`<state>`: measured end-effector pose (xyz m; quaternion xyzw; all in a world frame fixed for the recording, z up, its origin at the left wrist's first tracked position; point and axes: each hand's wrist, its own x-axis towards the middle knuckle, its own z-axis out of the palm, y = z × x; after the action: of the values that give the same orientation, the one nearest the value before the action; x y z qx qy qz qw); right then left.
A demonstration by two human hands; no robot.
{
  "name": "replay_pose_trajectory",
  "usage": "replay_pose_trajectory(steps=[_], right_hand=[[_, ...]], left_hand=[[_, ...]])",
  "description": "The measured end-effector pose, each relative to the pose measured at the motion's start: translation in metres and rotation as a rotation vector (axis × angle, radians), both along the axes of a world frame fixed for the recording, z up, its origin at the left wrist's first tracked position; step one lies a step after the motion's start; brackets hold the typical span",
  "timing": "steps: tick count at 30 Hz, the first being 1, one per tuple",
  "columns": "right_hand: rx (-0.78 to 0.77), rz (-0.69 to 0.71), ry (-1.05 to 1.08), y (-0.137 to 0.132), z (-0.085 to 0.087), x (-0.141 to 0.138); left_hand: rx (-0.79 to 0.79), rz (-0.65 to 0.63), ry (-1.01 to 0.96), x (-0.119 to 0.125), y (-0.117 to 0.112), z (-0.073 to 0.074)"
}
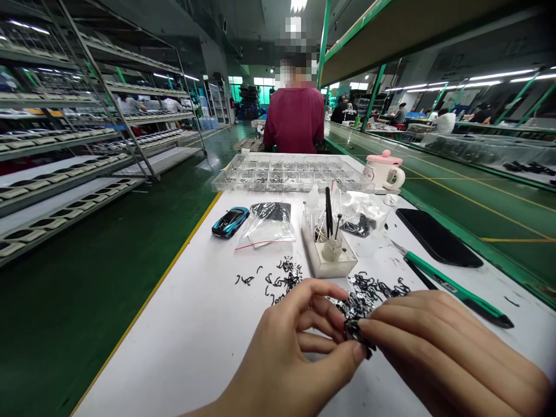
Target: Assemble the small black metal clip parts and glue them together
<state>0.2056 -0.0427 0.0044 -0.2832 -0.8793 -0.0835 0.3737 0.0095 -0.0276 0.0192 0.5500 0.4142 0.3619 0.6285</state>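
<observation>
Held: black clip (358,334), long axis slanting down-right, on the table
Grip: left hand (282,353) and right hand (452,347) pinched together on it
Around: loose clips (369,289) just ahead; green-handled knife (452,289) to the right

Black bits (360,304) are shiny, maybe plastic with some silvery metal flashes, can't really tell from here. Tray (291,180) is clear glossy plastic, and the bag (267,226) is thin crinkly clear plastic. Mug (384,174) looks like smooth glazed ceramic. Knife (456,292) has a green plastic handle and a bare metal blade. Phone (438,237) is smooth, slightly glossy black. Counter (186,347) is smooth matt white.
</observation>
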Motion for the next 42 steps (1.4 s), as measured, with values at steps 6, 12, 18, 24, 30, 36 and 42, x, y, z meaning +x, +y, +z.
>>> replay_pose_trajectory(steps=[6,12,18,24,30,36,42], right_hand=[[-0.002,0.026,-0.003,0.005,-0.002,0.002],[0.006,-0.021,-0.006,0.004,0.000,-0.001],[0.053,-0.091,0.003,0.010,0.001,-0.011],[0.001,-0.101,-0.032,0.009,0.002,-0.006],[-0.088,-0.116,0.004,0.007,0.000,-0.001],[-0.156,-0.103,0.099,0.007,0.004,-0.003],[-0.319,0.124,0.194,0.005,0.007,-0.004]], left_hand=[[-0.013,0.029,0.015,0.001,-0.001,-0.005],[0.072,0.059,0.026,-0.001,-0.002,-0.002],[-0.129,0.066,-0.235,-0.001,0.000,-0.009],[-0.068,-0.030,-0.281,0.000,-0.003,-0.006],[0.075,0.011,-0.179,0.000,-0.005,-0.006],[0.312,0.035,-0.033,0.000,-0.004,-0.002],[0.883,0.148,0.172,-0.007,-0.004,0.002]])
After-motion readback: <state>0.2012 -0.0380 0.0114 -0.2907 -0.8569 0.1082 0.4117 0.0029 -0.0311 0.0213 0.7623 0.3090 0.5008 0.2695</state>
